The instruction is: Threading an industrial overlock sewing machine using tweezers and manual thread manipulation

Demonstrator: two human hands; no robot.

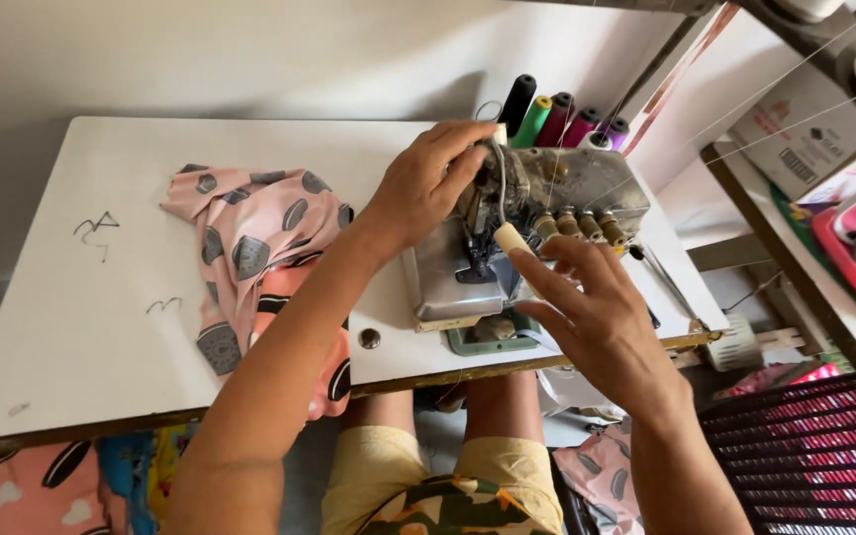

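Metal overlock sewing machine (pixel 547 213) right of frame centre, grey and worn, sitting on white table (pixel 81 327). Left hand (pixel 428 183) draped over machine's upper left side, fingers curled together against its top edge near a thin wire loop; cannot tell if anything pinched underneath. Right hand (pixel 591 317) just below and right of machine, palm down, fingers spread apart and slightly bent, fingertips near the row of brass tension knobs (pixel 577 226); small cream-coloured cylindrical piece (pixel 508 238) at tip of index finger, touching or just beside it, cannot tell which. Shiny steel plate (pixel 448 282) at machine's lower left, green base edge (pixel 487 344) showing under it.

Row of thread cones (pixel 562 121) behind machine at upper centre: black, green, maroon, pink, purple, white. Thin threads running up toward upper right corner.

Pink fabric with grey oval print (pixel 250 248) bunched on table left of centre, one end hanging over front edge, partly hidden by left forearm. Scribbled pen marks (pixel 96 228) on table at left. Round hole (pixel 370 338) in tabletop beside the machine.

Yellow shorts (pixel 388 466) and knees at bottom centre. More pink printed cloth (pixel 12 490) at lower left, another piece (pixel 601 476) at bottom right of centre. Dark red plastic crate (pixel 814 456) at lower right. Shelf (pixel 804 238) at right with cardboard box (pixel 804 129) and red tray (pixel 849 253).
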